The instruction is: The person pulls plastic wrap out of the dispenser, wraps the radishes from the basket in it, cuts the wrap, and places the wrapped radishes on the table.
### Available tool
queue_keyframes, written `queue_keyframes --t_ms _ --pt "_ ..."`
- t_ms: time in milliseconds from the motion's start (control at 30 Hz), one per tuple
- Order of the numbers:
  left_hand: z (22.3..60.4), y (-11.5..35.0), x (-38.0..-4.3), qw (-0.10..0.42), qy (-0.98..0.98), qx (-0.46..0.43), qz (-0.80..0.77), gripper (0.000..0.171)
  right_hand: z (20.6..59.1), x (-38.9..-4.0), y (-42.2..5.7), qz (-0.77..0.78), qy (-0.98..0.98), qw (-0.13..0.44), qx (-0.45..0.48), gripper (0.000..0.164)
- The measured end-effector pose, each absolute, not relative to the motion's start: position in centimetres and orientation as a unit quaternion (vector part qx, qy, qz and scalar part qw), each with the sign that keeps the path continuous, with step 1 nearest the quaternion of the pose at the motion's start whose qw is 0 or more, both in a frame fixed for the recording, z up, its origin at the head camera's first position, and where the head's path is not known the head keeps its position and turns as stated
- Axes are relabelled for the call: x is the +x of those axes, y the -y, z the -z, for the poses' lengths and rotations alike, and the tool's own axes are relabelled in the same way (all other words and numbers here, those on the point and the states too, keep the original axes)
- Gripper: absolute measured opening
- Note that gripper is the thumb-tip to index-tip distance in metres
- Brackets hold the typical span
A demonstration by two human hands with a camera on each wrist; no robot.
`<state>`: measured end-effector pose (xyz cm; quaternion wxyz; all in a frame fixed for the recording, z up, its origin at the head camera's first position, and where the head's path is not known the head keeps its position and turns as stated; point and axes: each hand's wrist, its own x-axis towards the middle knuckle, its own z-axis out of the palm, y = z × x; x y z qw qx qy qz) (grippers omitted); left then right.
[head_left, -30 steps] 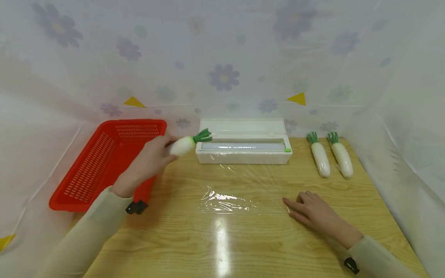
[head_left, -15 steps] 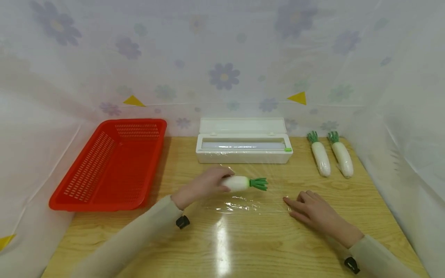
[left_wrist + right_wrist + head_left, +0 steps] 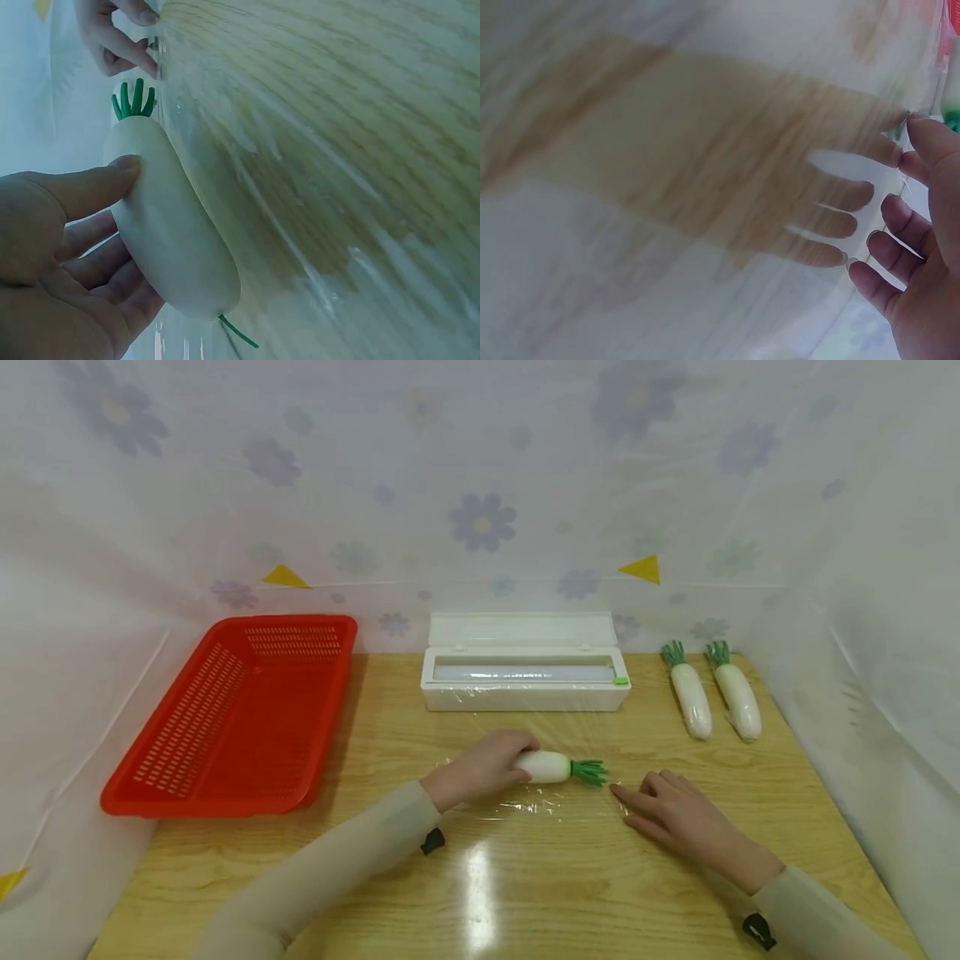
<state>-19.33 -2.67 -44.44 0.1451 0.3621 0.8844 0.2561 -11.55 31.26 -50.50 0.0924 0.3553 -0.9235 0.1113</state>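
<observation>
My left hand (image 3: 487,768) grips a white radish (image 3: 546,767) round its body, low over the clear plastic wrap (image 3: 525,807). The radish's green leaf end points right, towards my right hand. A thin green root tip shows at its other end in the left wrist view. My right hand (image 3: 678,822) rests at the right edge of the wrap, its fingertips on the sheet and thumb and index apart. The wrap stretches from the roll in a white dispenser box (image 3: 525,698) with its lid raised. Whether the radish touches the wrap, I cannot tell.
A red plastic basket (image 3: 318,752) stands on the left of the wooden table (image 3: 375,893). Two white radishes, a nearer-centre radish (image 3: 692,703) and an outer radish (image 3: 738,703), lie at the back right. A flowered sheet (image 3: 480,460) hangs behind and at both sides.
My left hand has carried the radish from beside the basket rightwards and towards me, over the wrap. My right hand has stayed at the wrap's edge.
</observation>
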Motion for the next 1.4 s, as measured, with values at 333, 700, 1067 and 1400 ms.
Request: queue_keyframes --t_ms 333,700,1067,1400 --pt "46.0 3.4 -19.5 0.140 -0.879 0.368 -0.268 0.033 50.7 -11.7 -31.0 -0.123 0.919 0.108 0.358 0.048" --pt "46.5 3.7 -19.1 0.111 -0.894 0.365 -0.236 0.043 49.2 -11.9 -30.2 -0.139 0.937 0.054 0.315 0.048" --pt "46.6 5.0 -18.5 0.048 -0.901 0.343 -0.261 0.047 48.7 -12.6 -30.0 -0.125 0.890 0.084 0.431 0.030" --pt "47.6 11.4 -16.1 -0.024 -0.872 0.449 -0.195 0.013 48.5 -12.3 -29.4 -0.026 0.845 0.155 0.510 0.020"
